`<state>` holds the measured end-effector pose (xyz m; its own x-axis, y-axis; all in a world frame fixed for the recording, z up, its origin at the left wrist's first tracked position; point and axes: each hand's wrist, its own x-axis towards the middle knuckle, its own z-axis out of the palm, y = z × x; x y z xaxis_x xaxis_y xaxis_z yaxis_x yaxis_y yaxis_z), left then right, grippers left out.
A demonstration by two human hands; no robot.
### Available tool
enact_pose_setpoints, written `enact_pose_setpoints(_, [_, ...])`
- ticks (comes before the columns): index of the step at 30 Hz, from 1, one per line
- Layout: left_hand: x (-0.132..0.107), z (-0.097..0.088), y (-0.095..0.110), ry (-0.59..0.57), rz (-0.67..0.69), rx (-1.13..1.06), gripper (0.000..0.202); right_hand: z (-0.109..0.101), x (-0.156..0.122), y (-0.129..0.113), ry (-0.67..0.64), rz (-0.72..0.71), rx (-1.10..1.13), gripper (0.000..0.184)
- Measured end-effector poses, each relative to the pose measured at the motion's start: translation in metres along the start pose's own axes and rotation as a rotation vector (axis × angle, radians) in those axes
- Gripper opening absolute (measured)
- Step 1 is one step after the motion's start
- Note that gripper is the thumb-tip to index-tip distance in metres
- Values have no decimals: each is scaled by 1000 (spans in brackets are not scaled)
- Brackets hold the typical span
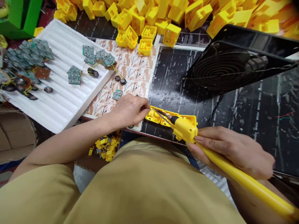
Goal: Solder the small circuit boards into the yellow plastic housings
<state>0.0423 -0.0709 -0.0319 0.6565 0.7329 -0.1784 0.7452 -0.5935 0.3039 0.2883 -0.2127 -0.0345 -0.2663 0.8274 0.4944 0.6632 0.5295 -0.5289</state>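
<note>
The left hand [130, 108], narrow, is just beside the yellow cases [153, 116]; I cannot tell what it holds. The right hand [233, 151] grips the yellow soldering tool [186, 129], better guided steadily.

A black bench top [263, 124] printed with white lettering carries everything. At ten o'clock lies a ridged white foam slab [58, 109], overhanging the near edge; at eleven, a leaf-patterned sheet [137, 74] under two small round speakers [123, 81] and a circuit board [117, 94]. Yellow plastic housings [171, 35] heap from eleven to two. A black axial fan [217, 70] leans at two, wire clippings [286, 114] lie at three, and open yellow shells [153, 117] line up just off centre.
</note>
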Motion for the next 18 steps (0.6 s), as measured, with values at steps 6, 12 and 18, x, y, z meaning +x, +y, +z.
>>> enact_pose_setpoints(6, [2,-1,-1,-2,34,66,24,2,11,-2,1,-153,-10,22])
enact_pose_setpoints(12, [6,-6,2,-38,57,131,26,-10,15,-4,-28,-125,-24,16])
enact_pose_setpoints(18, [6,-8,4,-46,77,129,26,-19,4,-4,-4,18,-38,5])
